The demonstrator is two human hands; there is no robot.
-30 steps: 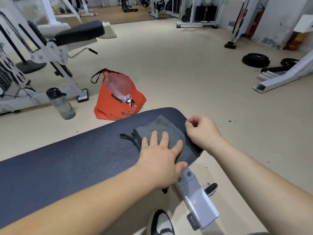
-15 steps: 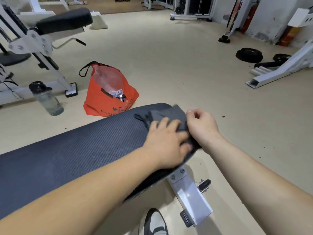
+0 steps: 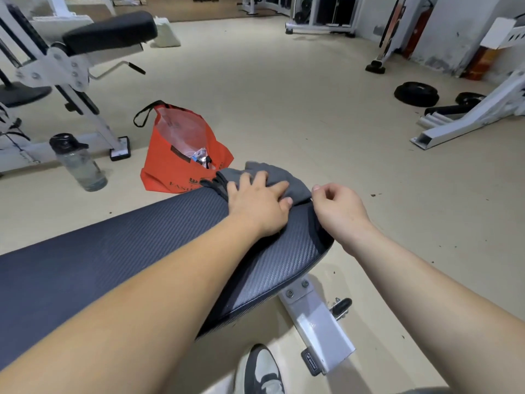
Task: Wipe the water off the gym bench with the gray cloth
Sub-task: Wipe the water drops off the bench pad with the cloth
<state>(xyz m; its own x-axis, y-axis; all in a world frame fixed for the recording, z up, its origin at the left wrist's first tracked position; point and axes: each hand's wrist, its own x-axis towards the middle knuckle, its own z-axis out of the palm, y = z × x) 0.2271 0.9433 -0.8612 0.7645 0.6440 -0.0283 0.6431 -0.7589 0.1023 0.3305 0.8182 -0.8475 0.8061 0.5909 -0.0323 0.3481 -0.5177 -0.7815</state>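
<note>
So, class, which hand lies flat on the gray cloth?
The left hand, fingers spread, pressing the cloth onto the bench; the right hand is curled beside the cloth's edge.

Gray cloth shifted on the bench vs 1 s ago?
Yes. The gray cloth slid across the bench pad to its far edge, toward the orange bag; the pad's near side, covered earlier, is now bare. The left hand presses on it.

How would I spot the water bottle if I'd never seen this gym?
Start at the long dark textured gym bench and look past its far edge to the beige floor. Left of the orange fabric bag stands a clear plastic bottle with a black lid; unlike the slumped bag, it stands rigid and upright.
</note>
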